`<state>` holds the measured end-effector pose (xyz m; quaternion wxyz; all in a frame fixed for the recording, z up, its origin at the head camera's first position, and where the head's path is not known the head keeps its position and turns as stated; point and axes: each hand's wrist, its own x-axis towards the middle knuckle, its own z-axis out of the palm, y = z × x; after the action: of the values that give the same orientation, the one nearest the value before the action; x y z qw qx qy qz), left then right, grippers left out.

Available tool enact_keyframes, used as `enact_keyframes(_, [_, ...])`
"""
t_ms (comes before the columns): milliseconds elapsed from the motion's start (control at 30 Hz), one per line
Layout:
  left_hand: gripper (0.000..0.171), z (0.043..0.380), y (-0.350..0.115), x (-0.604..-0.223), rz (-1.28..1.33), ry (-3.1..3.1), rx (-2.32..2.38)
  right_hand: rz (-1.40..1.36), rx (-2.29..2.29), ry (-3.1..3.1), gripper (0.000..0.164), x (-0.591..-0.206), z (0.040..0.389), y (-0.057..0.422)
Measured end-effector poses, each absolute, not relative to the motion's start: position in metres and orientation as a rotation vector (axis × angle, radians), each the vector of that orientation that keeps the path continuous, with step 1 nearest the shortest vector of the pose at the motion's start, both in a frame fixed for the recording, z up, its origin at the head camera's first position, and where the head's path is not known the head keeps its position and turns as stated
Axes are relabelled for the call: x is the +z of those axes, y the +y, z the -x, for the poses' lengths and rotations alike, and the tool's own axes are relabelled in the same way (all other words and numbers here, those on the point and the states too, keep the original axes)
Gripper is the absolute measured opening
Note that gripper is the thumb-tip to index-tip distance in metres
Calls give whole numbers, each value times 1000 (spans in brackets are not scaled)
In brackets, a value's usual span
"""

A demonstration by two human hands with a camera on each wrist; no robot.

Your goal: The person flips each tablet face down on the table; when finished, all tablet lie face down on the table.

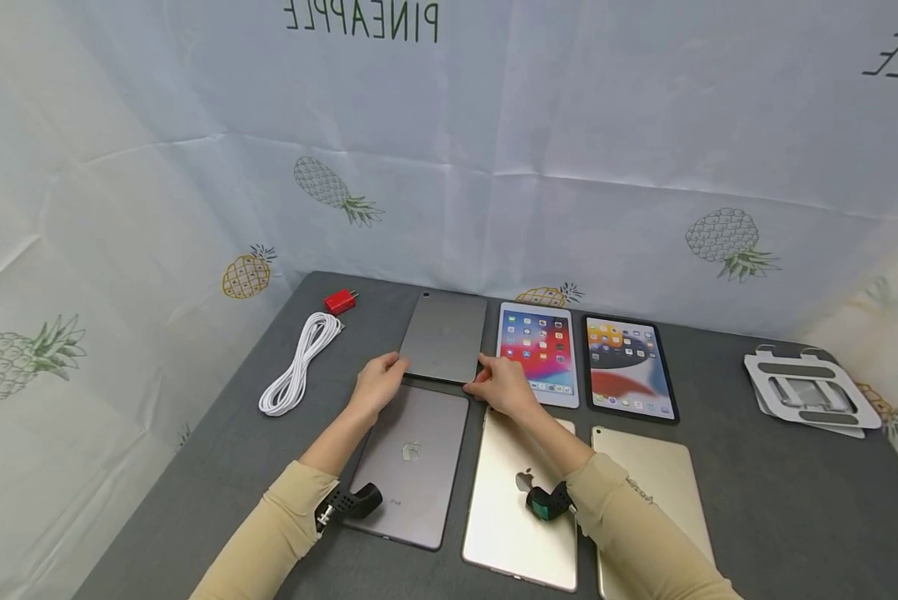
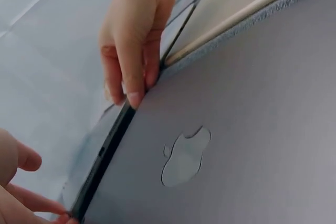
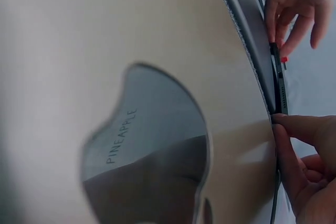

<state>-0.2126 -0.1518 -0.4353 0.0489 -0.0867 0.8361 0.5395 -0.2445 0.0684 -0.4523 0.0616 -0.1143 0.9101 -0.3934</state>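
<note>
A dark grey tablet (image 1: 445,333) lies back-up in the far row, and both hands are at its near corners. My left hand (image 1: 379,382) pinches its near left corner, thumb on top. At the near right corner my right hand (image 1: 503,385) pinches the edge between thumb and fingers, as the right wrist view also shows. The tablet's near edge (image 2: 102,150) looks slightly raised in the left wrist view. Just below it lies another grey tablet (image 1: 411,467), back-up with a shiny apple logo (image 2: 186,156). Under my right forearm is a gold tablet (image 1: 520,525).
Right of the held tablet lie a white-framed tablet (image 1: 536,350) and a black-framed one (image 1: 629,367), screens lit. A second gold tablet (image 1: 647,467) is partly behind my right sleeve. A white cable (image 1: 299,367) and red charger (image 1: 340,301) lie left, a folded stand (image 1: 812,390) far right.
</note>
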Motion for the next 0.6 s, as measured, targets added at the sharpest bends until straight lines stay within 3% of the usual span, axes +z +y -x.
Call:
enact_keyframes(433, [54, 206, -145, -440, 148, 2684, 1561, 389, -1189, 2730, 63, -451, 242, 70])
enact_keyframes(600, [64, 200, -138, -439, 63, 2746, 1477, 394, -1275, 2689, 55, -450, 240, 75])
